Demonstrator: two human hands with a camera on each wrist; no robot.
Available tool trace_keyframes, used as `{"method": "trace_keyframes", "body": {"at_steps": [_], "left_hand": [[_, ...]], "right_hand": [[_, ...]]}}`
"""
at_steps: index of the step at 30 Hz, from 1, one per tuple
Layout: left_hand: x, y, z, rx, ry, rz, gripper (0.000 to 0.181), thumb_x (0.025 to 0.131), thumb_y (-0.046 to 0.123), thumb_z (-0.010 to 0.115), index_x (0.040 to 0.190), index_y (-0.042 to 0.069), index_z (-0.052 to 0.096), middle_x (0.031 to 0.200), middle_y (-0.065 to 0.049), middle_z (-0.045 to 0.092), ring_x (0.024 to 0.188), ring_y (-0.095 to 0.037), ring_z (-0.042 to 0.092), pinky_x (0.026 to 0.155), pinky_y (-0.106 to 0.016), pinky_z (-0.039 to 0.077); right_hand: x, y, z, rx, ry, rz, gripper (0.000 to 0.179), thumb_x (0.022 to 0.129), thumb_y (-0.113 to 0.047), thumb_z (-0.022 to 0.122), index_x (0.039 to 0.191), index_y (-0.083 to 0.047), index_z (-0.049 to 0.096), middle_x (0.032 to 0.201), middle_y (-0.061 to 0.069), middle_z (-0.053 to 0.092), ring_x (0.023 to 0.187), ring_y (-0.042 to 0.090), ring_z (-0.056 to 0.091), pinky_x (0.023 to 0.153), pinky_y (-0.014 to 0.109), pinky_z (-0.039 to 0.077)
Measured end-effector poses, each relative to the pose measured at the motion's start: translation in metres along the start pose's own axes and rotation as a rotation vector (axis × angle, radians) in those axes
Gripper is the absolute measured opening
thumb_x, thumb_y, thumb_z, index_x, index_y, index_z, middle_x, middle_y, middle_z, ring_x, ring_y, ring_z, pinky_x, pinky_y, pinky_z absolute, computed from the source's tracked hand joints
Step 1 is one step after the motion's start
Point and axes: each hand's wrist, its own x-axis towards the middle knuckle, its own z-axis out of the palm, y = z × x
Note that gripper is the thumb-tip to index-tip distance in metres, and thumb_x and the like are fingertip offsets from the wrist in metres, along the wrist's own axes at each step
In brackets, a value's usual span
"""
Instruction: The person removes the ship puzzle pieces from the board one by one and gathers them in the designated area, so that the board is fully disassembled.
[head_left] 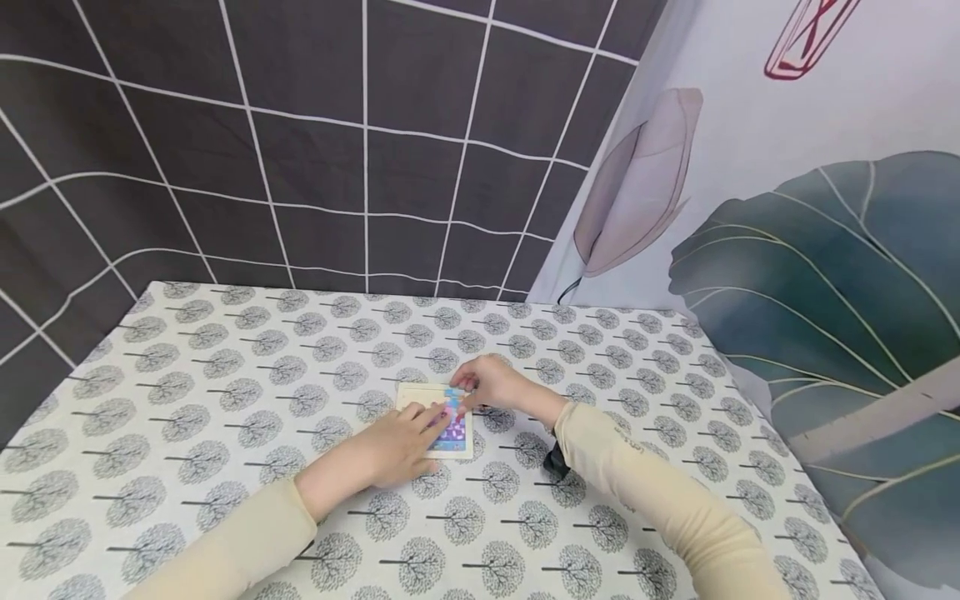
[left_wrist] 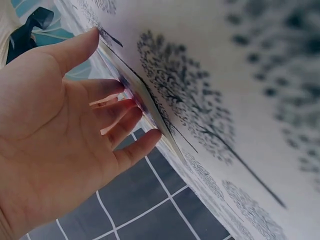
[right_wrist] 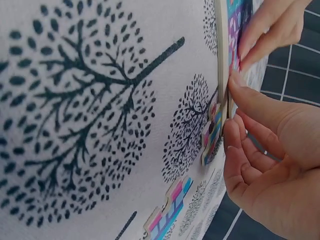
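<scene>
A jigsaw puzzle in a pale wooden tray (head_left: pixel 455 455) lies on the cloth, its picture pink, purple and blue. My left hand (head_left: pixel 401 442) reaches over the tray from the left, fingers fairly straight, fingertips resting on the picture. At the tray's right side my right hand (head_left: pixel 491 385) has its thumb and fingers curled. In the right wrist view that hand pinches a thin puzzle piece (right_wrist: pixel 229 106), seen edge-on beside the tray's rim (right_wrist: pixel 221 45); its picture side is hidden. In the left wrist view the tray (left_wrist: pixel 157 117) shows edge-on behind my left fingertips.
Loose puzzle pieces lie on the cloth right of the tray: a striped pink and blue piece (right_wrist: pixel 169 210) and multicoloured ones (right_wrist: pixel 212 132) close to the rim. A tree-print cloth (head_left: pixel 225 400) covers the table. Behind hangs a dark gridded curtain (head_left: pixel 300 167); a leaf-print one (head_left: pixel 825 292) hangs right.
</scene>
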Motion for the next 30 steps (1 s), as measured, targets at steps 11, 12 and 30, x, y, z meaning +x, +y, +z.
{"method": "trace_keyframes", "body": {"at_steps": [11,12,30], "left_hand": [[-0.031,-0.006,-0.008,-0.166,-0.008,0.029,0.058,0.094,0.033,0.050,0.138,-0.003,0.041,0.149,-0.014,0.031,0.136,-0.032,0.030,0.114,-0.045,0.024],[-0.033,-0.005,-0.008,-0.161,0.004,0.035,0.057,0.094,0.032,0.051,0.137,-0.004,0.041,0.149,-0.015,0.031,0.136,-0.032,0.031,0.113,-0.045,0.024],[-0.035,0.001,-0.004,-0.089,0.035,0.051,0.059,0.092,0.032,0.054,0.136,-0.004,0.042,0.146,-0.019,0.035,0.133,-0.033,0.036,0.112,-0.046,0.027]], "right_hand": [[0.001,0.001,0.000,0.021,-0.020,0.041,0.032,0.067,-0.011,0.082,0.096,-0.008,0.070,0.084,-0.003,0.066,0.077,0.008,0.058,0.072,0.017,0.050],[0.001,0.001,0.000,0.015,-0.019,0.037,0.031,0.067,-0.011,0.082,0.096,-0.009,0.070,0.084,-0.003,0.066,0.077,0.008,0.058,0.073,0.016,0.050],[-0.005,0.009,0.001,-0.130,0.067,-0.256,0.034,0.073,-0.010,0.077,0.105,-0.006,0.067,0.084,0.002,0.064,0.075,0.011,0.060,0.069,0.013,0.050]]}}
